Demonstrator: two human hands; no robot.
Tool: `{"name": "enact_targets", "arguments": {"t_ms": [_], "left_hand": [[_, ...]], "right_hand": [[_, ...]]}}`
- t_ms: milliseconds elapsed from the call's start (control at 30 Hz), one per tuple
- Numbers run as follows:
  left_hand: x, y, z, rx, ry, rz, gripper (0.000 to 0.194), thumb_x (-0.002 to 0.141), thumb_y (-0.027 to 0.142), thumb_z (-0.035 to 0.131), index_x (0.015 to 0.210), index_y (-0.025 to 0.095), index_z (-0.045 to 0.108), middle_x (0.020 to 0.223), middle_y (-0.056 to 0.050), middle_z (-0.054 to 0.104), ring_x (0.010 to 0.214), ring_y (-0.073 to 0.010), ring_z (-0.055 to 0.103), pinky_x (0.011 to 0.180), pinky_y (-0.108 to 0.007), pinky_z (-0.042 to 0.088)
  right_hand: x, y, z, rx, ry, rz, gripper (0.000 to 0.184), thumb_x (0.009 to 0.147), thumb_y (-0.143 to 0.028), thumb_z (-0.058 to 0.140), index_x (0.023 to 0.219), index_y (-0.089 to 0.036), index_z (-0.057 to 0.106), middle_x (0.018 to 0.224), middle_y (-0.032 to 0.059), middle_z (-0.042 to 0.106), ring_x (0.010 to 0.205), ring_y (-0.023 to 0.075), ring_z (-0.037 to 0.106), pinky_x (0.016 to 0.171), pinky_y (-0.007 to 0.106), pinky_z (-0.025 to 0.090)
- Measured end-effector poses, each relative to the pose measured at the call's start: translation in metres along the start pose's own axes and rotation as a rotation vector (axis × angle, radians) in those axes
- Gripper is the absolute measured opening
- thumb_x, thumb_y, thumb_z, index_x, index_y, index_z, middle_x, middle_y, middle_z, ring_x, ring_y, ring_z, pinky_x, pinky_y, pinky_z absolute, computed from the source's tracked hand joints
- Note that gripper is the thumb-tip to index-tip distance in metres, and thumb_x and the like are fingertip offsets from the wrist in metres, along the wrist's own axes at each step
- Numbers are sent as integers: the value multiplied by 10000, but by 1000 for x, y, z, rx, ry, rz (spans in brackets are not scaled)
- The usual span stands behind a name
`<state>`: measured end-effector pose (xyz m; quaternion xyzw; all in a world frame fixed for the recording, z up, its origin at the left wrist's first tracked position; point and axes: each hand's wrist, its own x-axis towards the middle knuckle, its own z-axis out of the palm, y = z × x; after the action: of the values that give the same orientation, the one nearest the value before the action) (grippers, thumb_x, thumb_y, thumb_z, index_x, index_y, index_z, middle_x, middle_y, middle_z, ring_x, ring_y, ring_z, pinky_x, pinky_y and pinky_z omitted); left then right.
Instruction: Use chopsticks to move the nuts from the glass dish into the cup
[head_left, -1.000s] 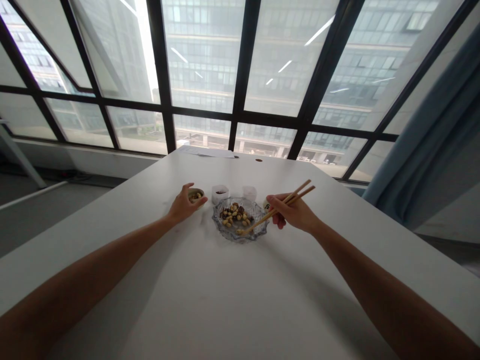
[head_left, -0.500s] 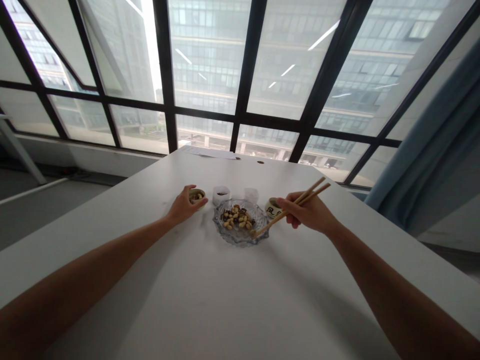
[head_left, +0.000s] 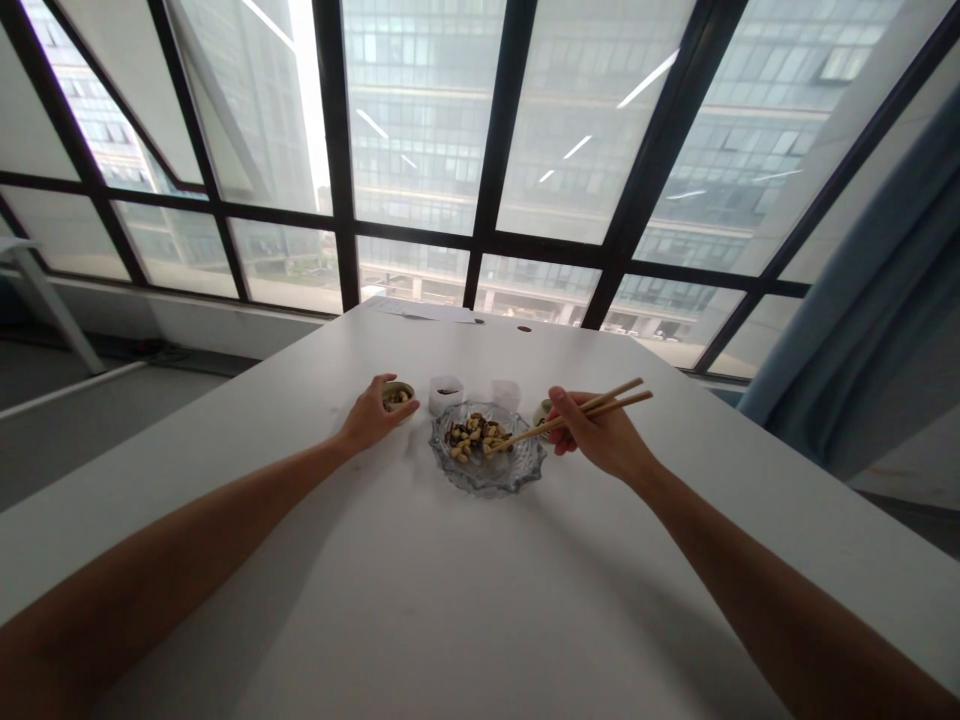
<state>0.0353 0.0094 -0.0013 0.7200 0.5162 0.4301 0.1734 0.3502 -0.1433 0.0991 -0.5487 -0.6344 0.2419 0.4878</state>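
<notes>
Pinching, between the thumb and fingers of the right hand (head_left: 600, 428), a pair of long pale wooden chopsticks (head_left: 627, 394), slanted down leftward over the rim of a wide clear-glass bowl (head_left: 529, 476) with a scalloped edge. Touching, with their tips, the right side of a heap of oval pale-yellow nuts and dark brown pieces (head_left: 472, 434) inside that bowl; too small to tell whether gripping one. Curving the left hand (head_left: 370, 411), thumb and fingers parted, around a small round beige cup (head_left: 399, 384) holding similar pale pieces, left of the bowl and apart from it. Just behind the bowl, side by side, two small whitish angular cups (head_left: 444, 405), with dark contents in the left one. Partly hidden behind the right hand, near the bowl's right edge, another small round cup (head_left: 541, 411). Underneath, a white tabletop (head_left: 450, 600), with white paper (head_left: 424, 311) at its far end. Beyond, black-framed windows (head_left: 484, 243), and to the right a blue curtain (head_left: 862, 300).
</notes>
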Motion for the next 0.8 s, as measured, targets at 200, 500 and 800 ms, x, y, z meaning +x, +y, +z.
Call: {"name": "enact_targets", "arguments": {"t_ms": [200, 500, 800], "left_hand": [[1, -1, 1, 11, 13, 6, 694, 774, 571, 725, 1305, 175, 519, 1131, -136, 721, 1005, -269, 699, 930, -439, 554], [-4, 4, -1, -4, 70, 230, 729, 679, 433, 832, 1288, 202, 505, 1215, -121, 690, 1082, -267, 682, 983, -428, 543], [-7, 5, -1, 45, 71, 390, 689, 687, 370, 831, 1282, 207, 523, 1268, -110, 656, 1171, -286, 643, 1051, -446, 507]], "right_hand": [[-2, -3, 3, -50, -30, 0, 727, 717, -891, 586, 622, -172, 636, 501, 54, 644, 394, 144, 607, 367, 218, 480], [5, -3, -3, 182, 158, 10, 682, 658, -840, 708, 624, -160, 662, 487, 66, 652, 356, 156, 584, 342, 246, 474], [17, 12, -7, 426, 175, 106, 635, 595, -755, 815, 617, -143, 646, 446, 60, 623, 317, 145, 539, 307, 241, 435]]}}
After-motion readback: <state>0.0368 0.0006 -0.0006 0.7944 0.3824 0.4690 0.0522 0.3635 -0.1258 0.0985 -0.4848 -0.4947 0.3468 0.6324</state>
